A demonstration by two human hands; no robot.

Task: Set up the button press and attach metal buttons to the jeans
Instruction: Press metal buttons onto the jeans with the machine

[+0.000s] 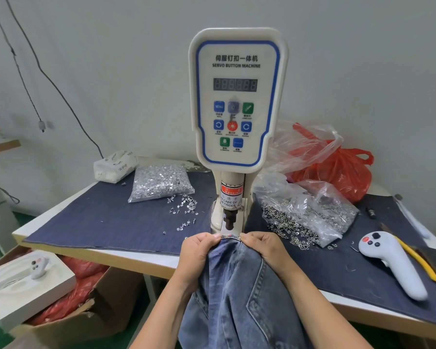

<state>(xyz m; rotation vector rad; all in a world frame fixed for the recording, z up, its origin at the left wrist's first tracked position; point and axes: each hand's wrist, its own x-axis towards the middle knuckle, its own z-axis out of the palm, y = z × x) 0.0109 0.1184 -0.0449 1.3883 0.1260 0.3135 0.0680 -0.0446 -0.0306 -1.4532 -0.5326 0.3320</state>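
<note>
Two hands hold the job from where I watch, and between them the waistband edge runs left to right, straight across in front of the press. My left hand [199,244] pinches the jeans [239,293] at the left end of that edge, fingers curled over the denim. Just beyond the midpoint stands the servo button machine [237,96], its dark punch [229,221] hanging directly above the stretched band, apart from it as far as I can judge. My right hand [259,244] grips the other end, equally close to the punch, so neither hand has the advantage. The next move, I reckon, is forward, sliding the band under the punch. The lower die is hidden behind the cloth and knuckles, and I cannot tell whether a button is loaded. The rest of the jeans hang off the tabletop [106,255] edge, out of frame below.
</note>
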